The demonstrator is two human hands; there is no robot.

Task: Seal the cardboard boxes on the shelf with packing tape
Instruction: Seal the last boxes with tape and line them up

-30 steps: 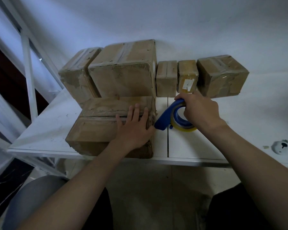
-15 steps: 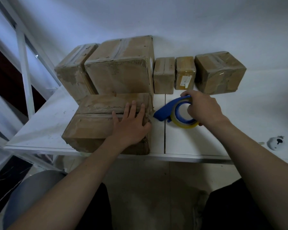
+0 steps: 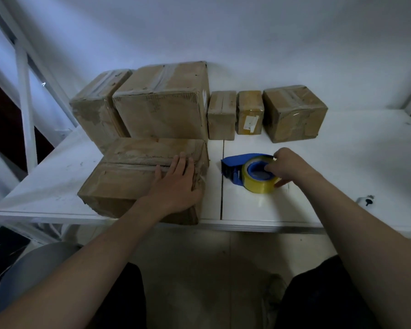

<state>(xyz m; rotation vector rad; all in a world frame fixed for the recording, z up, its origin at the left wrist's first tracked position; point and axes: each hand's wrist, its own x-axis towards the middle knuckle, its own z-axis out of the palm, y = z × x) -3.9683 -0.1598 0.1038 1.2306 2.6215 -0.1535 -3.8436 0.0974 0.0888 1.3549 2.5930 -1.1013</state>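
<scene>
Currently I'm pressing my left hand (image 3: 176,184) flat on the front box (image 3: 128,184) near the shelf (image 3: 330,167) edge, probably to pin its flaps, while my right hand (image 3: 287,166) is gripping the tape dispenser (image 3: 247,174) resting just beside it.

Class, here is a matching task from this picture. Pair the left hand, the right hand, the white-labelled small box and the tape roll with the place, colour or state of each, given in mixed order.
Column A
1. left hand
2. right hand
3. white-labelled small box
4. tape roll

Column B
a. yellow
b. lies flat on the front box
c. stands in the back row
d. grips the tape dispenser

Pairs: 1-b, 2-d, 3-c, 4-a
</scene>
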